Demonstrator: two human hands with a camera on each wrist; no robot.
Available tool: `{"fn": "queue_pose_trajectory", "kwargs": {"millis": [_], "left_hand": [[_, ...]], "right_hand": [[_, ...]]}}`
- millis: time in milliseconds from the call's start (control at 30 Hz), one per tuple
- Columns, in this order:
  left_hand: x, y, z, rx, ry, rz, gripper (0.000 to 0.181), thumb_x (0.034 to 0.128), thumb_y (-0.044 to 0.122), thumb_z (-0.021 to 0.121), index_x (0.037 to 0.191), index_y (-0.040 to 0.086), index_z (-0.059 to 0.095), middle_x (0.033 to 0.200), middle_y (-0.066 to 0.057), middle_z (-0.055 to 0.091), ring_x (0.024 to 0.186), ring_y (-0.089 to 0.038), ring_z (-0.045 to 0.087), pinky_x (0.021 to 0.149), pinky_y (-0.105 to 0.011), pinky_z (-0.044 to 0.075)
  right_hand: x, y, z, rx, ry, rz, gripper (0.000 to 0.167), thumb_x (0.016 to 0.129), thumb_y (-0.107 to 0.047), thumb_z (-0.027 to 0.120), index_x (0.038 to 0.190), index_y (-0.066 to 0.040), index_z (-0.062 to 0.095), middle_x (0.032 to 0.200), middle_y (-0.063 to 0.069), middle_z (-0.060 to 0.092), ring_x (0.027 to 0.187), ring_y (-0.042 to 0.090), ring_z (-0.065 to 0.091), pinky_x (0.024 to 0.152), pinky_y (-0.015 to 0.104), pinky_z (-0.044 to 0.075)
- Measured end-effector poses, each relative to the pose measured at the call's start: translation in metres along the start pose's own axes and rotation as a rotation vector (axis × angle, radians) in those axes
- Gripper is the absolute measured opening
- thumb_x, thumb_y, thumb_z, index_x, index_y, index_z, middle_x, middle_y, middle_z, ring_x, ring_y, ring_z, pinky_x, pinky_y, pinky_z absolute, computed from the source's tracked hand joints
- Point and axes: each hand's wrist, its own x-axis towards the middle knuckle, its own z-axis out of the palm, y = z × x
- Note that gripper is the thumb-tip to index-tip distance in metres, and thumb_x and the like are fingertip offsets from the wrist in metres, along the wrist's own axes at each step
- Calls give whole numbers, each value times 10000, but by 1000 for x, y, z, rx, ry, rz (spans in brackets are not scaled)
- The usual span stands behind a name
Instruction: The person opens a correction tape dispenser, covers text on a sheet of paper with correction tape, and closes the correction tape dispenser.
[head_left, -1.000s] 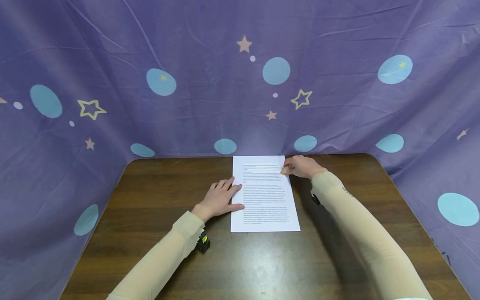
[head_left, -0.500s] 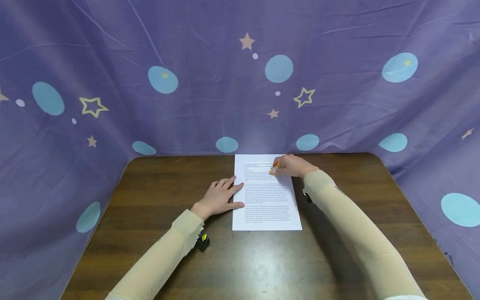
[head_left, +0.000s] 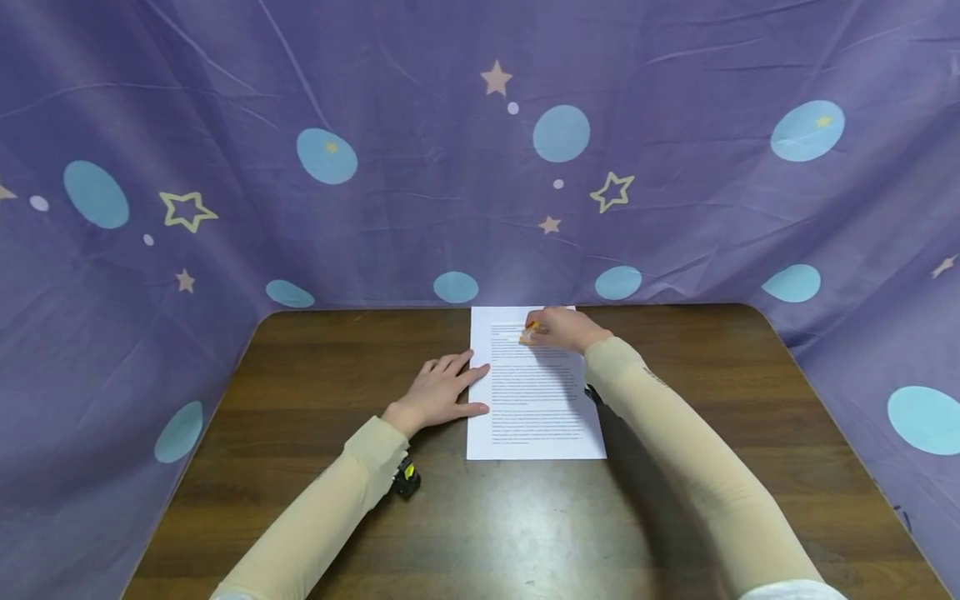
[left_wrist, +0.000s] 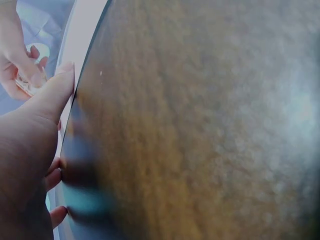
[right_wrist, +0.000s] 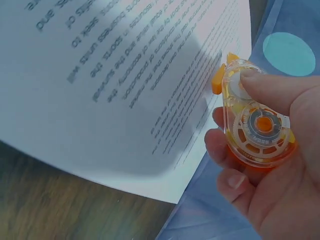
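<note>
A printed sheet of paper (head_left: 536, 429) lies at the far middle of the table, covered in lines of text. My left hand (head_left: 435, 393) rests with spread fingers on its left edge; in the left wrist view the thumb (left_wrist: 55, 90) lies along the paper's border. Over the upper lines, my right hand (head_left: 566, 329) grips a correction tape dispenser (right_wrist: 257, 117) between thumb and curled fingers. The dispenser has a clear case, an orange wheel and an orange tip pointed at the paper. Whether the tip touches the sheet I cannot tell.
The brown wooden table (head_left: 300, 367) reaches back to a purple curtain (head_left: 405, 167) with stars and blue spots, which hangs on three sides. A black wrist camera (head_left: 407, 479) sits under the left sleeve.
My right hand has moved left with the correction tape dispenser, from the paper's right edge to about the middle of the upper text. The left hand stays in place.
</note>
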Motion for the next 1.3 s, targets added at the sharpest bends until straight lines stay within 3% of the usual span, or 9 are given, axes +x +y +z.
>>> {"fn": "queue_pose_trajectory", "kwargs": {"millis": [833,1300], "left_hand": [[0,-3,3,-15,19,19,805,993,657,555,1644,224,360,1701,-188,248,1511,-405,308,1168,-626,273],[-1,-3,4,-31,25,29,784,1012,648,532,1649,233,343,1710,-178,226,1525,-399,290,1182,-627,255]], "right_hand": [[16,-22,5,-60,-31,-7,223,1030,-243,687,1217,-130,727,1119,48,735,1013,217,670,935,437,532],[22,-31,12,-62,-32,-22,192,1025,-246,695,1183,-145,736,1117,29,734,1024,212,680,934,436,542]]}}
